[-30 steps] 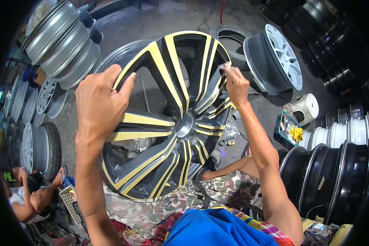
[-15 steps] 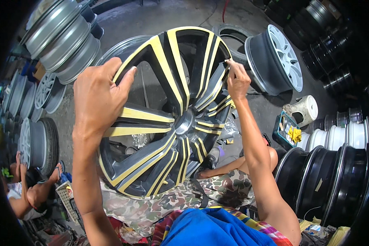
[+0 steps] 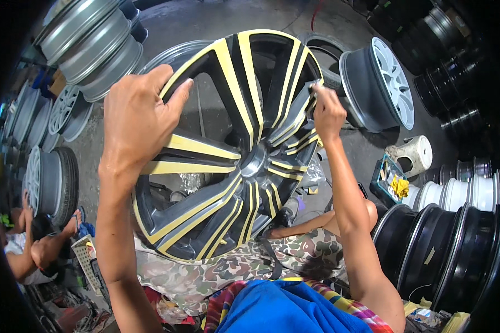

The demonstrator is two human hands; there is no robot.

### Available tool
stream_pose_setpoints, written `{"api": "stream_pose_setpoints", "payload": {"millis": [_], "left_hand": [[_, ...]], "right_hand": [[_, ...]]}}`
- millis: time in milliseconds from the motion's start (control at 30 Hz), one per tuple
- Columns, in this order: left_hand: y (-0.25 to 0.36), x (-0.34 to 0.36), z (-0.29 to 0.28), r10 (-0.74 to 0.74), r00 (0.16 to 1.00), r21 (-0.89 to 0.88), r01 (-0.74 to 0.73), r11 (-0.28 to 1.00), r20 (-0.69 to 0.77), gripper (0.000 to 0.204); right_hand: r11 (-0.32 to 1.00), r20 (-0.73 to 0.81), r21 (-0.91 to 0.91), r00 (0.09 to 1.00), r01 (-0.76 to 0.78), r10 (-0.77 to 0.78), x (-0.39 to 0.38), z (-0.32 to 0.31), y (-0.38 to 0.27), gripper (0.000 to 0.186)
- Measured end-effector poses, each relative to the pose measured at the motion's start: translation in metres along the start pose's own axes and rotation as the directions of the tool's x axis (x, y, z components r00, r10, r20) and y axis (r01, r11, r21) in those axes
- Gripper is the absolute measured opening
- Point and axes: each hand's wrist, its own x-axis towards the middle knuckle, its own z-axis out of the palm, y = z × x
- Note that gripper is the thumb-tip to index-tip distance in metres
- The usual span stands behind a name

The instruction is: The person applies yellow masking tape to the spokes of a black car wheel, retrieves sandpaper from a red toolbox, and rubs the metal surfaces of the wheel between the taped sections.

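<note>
A large black alloy wheel [image 3: 223, 206] with yellow strips along its spokes and outer lip stands tilted before me, over a camouflage cloth [image 3: 194, 277] on my lap. My left hand [image 3: 142, 114] grips its upper left edge, thumb on the inner side and fingers wrapped behind. At the upper right edge, my right hand [image 3: 330, 112] is closed in a pinch beside a spoke whose face looks greyer than the others. Whatever lies between those fingertips is blurred and too small to name.
Stacked silver rims [image 3: 92, 39] stand at the far left, black rims [image 3: 438, 250] at the right. A grey rim [image 3: 372, 83] rests near a tire [image 3: 323, 50]. A teal basket [image 3: 384, 180] sits beside a white stool [image 3: 413, 152]. Another person [image 3: 33, 244] crouches at left.
My right hand has shifted slightly down and right along the wheel's edge. The wheel and my left hand appear a little higher in view, with the left hand still gripping.
</note>
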Motion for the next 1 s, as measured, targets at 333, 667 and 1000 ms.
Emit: {"api": "stream_pose_setpoints", "payload": {"millis": [333,667,1000], "left_hand": [[0.006,0.000,0.000,-0.018,0.999,0.062,0.015,0.998,0.049,0.031],[0.006,-0.001,0.001,-0.019,1.000,-0.009,0.019,1.000,0.020,0.034],[0.003,-0.001,-0.001,0.017,1.000,0.026,-0.017,1.000,0.000,0.033]], "right_hand": [[0.987,0.074,-0.109,0.991,0.121,-0.114,0.002,-0.014,0.001,0.027],[0.972,0.196,-0.129,0.965,0.198,-0.171,0.010,-0.026,0.024,0.032],[0.981,0.186,-0.084,0.970,0.174,-0.157,0.007,-0.024,0.014,0.026]]}}
